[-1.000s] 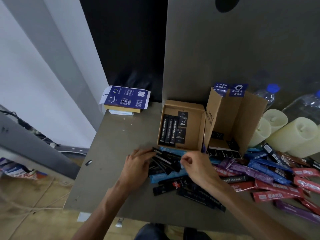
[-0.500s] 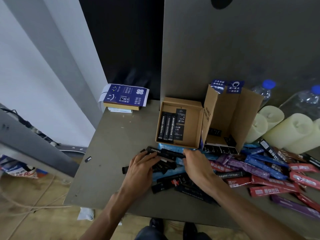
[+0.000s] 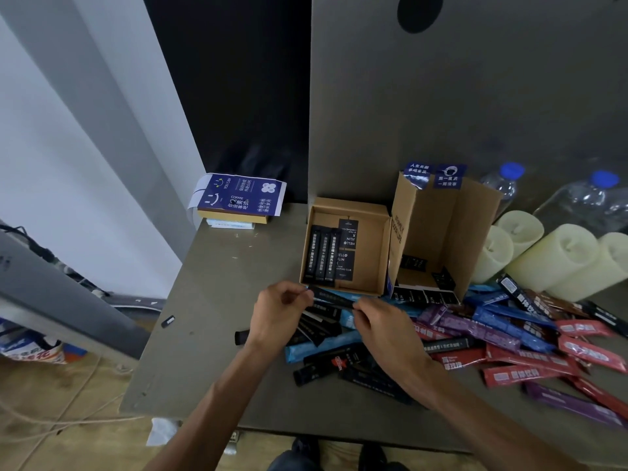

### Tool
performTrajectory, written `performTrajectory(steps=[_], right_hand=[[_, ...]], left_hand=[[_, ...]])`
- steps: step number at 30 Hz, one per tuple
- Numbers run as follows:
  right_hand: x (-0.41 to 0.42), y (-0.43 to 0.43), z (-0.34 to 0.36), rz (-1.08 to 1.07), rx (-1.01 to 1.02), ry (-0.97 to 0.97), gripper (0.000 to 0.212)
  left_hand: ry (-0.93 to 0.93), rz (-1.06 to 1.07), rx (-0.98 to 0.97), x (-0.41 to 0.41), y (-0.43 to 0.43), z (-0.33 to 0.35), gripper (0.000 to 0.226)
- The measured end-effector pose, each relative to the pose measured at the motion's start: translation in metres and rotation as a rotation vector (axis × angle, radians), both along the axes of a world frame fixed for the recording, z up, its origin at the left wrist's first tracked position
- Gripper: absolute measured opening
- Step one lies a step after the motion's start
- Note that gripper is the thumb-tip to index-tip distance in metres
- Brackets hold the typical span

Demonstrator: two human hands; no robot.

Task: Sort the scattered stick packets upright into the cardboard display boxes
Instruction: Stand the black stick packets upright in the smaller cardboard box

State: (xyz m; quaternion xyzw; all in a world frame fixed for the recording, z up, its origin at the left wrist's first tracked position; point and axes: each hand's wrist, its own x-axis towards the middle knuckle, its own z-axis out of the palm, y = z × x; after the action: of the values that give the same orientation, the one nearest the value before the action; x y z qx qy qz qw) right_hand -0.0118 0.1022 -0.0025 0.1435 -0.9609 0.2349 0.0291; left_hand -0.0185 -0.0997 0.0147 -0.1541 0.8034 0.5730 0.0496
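Note:
A black stick packet point(image 3: 331, 296) is held level just in front of the left cardboard display box point(image 3: 368, 280). My left hand point(image 3: 280, 309) pinches its left end and my right hand point(image 3: 382, 326) pinches its right end. That box holds three black packets point(image 3: 321, 254) against its left wall. The taller right display box point(image 3: 428, 226) stands beside it, its front open. Below my hands lies a heap of black packets point(image 3: 326, 365) and light blue packets point(image 3: 317, 348). To the right lie red packets point(image 3: 530, 372), purple packets point(image 3: 475, 329) and blue packets point(image 3: 509, 316).
Cream candles point(image 3: 557, 260) and two water bottles point(image 3: 499, 186) stand at the back right. A blue-covered booklet stack point(image 3: 239, 198) sits at the table's back left corner. A small black piece point(image 3: 168, 321) lies near the left edge of the table point(image 3: 204, 300). A tall grey board point(image 3: 475, 79) rises behind the boxes.
Both hands have lifted off the heap and moved toward the left box, bringing up one black packet stretched between them.

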Motion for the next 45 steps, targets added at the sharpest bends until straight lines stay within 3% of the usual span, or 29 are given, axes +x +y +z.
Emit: performTrajectory(steps=[2,4,5,8,11,16,19,27,37,42,45], right_hand=[[0.001,0.002,0.004,-0.016,-0.087,-0.020,0.013],[-0.001,0.004,0.011,-0.057,-0.224,-0.140,0.035],[-0.004,0.005,0.016,-0.085,-0.276,-0.217,0.037],[-0.016,0.007,0.021,-0.103,-0.332,-0.389,0.013],[-0.019,0.006,0.025,-0.074,-0.371,-0.519,0.021],[-0.020,-0.002,0.034,-0.138,-0.707,-0.844,0.019],[-0.023,-0.003,0.040,-0.115,-0.776,-0.930,0.021],[-0.038,-0.002,0.048,-0.108,-0.825,-0.936,0.022],[-0.060,-0.024,0.037,-0.324,-0.553,-0.545,0.016],[-0.083,-0.032,0.024,-0.465,-0.453,-0.538,0.019],[-0.094,-0.036,0.026,-0.499,-0.400,-0.552,0.022]], left_hand=[[0.040,-0.058,-0.011,-0.005,-0.001,0.006,0.011],[0.062,-0.140,-0.029,-0.010,-0.004,0.013,0.011],[0.069,-0.182,-0.029,-0.012,-0.005,0.017,0.009],[0.103,-0.287,-0.050,-0.021,-0.010,0.027,0.008],[0.114,-0.256,-0.071,-0.028,-0.012,0.030,0.010],[0.120,-0.126,-0.037,-0.036,-0.005,0.029,0.012],[0.143,-0.124,-0.050,-0.043,-0.002,0.034,0.004],[0.165,-0.151,-0.067,-0.060,0.001,0.042,0.010],[0.197,-0.105,-0.181,-0.060,0.003,0.034,0.010],[0.141,-0.094,-0.350,-0.061,0.000,0.024,0.012],[0.079,-0.133,-0.350,-0.063,-0.002,0.018,0.013]])
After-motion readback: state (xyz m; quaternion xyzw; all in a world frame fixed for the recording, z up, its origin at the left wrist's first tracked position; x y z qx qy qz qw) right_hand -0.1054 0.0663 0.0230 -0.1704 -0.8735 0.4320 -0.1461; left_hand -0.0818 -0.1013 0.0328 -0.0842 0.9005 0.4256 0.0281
